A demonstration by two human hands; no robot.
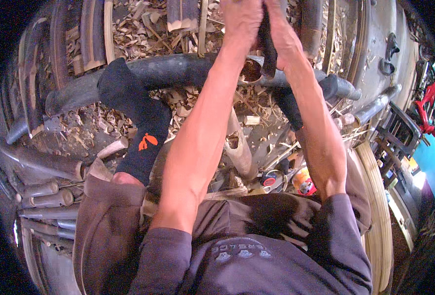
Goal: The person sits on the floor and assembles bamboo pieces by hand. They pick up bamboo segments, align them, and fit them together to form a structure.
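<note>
While I look down from the head camera, this is what I see, from the biggest thing to the smallest:

- The ground is covered all over with pale wood chips and shavings.
- A long dark bamboo pole lies across the view from left to right, over the chips. Its cut end shows a hollow hole just under the hands.
- More bamboo poles are stacked at the left edge, some grey and some dark.
- A bundle of thin pale strips curves down the right side.
- A foot in a black sock with a small orange mark is pressed against the long pole on the left side.
- A second black sock sits by the pole on the right, partly hidden behind the right arm.
- My left hand is up at the top edge, closed tight around a dark handle.
- My right hand is right beside it, touching it, and closed on the same handle.
- The dark tool handle sticks down between both hands, right above the pole's open end. I cannot see the tool's top, as it goes out of the view.
- A small round red and orange can lies near the right elbow, among the scraps.
</note>
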